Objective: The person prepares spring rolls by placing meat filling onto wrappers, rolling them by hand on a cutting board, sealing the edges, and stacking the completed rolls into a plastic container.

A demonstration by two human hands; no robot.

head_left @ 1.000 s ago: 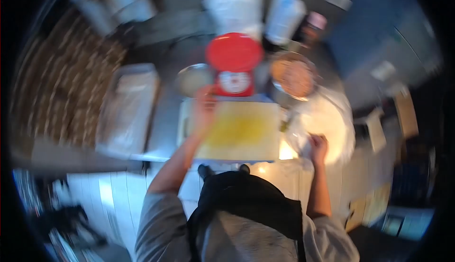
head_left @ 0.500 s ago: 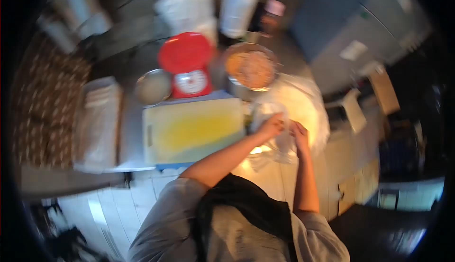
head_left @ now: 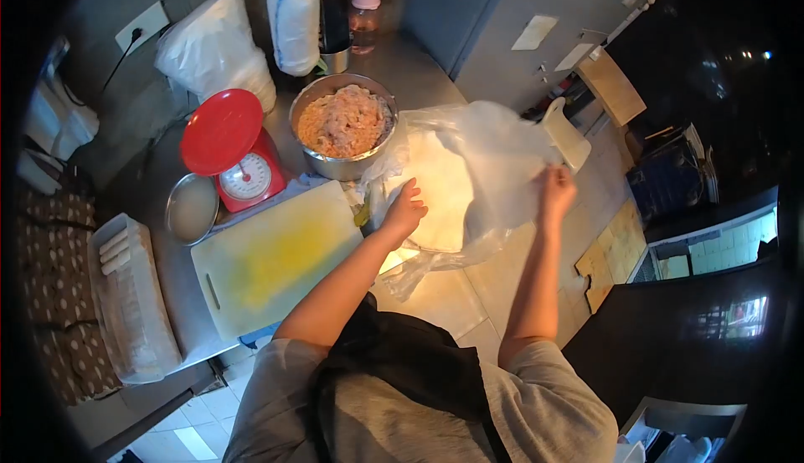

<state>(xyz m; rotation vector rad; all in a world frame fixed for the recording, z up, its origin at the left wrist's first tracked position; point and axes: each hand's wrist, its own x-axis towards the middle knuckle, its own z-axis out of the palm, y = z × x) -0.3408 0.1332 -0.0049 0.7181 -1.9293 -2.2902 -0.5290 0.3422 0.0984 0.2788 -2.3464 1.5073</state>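
Observation:
My right hand (head_left: 555, 193) is closed on the edge of a clear plastic bag (head_left: 511, 157), which it holds stretched out to the right. The bag's other side spreads around a round stack of thin white sheets (head_left: 435, 186), likely wrappers. Over the left rim of that stack is my left hand (head_left: 405, 212), its fingers apart and nothing visible gripped; whether it touches the sheets I cannot tell. Just behind the stack stands a metal pot (head_left: 343, 165) filled with an orange-pink minced mixture (head_left: 347, 119). A pale cutting board (head_left: 280, 253) with a yellow stain lies left of my left hand.
A red kitchen scale (head_left: 251, 174) stands behind the board, with a metal bowl (head_left: 193, 207) beside it. Farther left, a plastic container (head_left: 138, 312) holds several white rolls. White bags (head_left: 218, 48) and a pink-capped bottle (head_left: 365, 23) line the wall. A grey cabinet (head_left: 502, 27) stands behind right.
My right hand has moved right and away from my left, drawing the plastic out and exposing the white stack. My left hand has opened near the stack. The head view has turned right.

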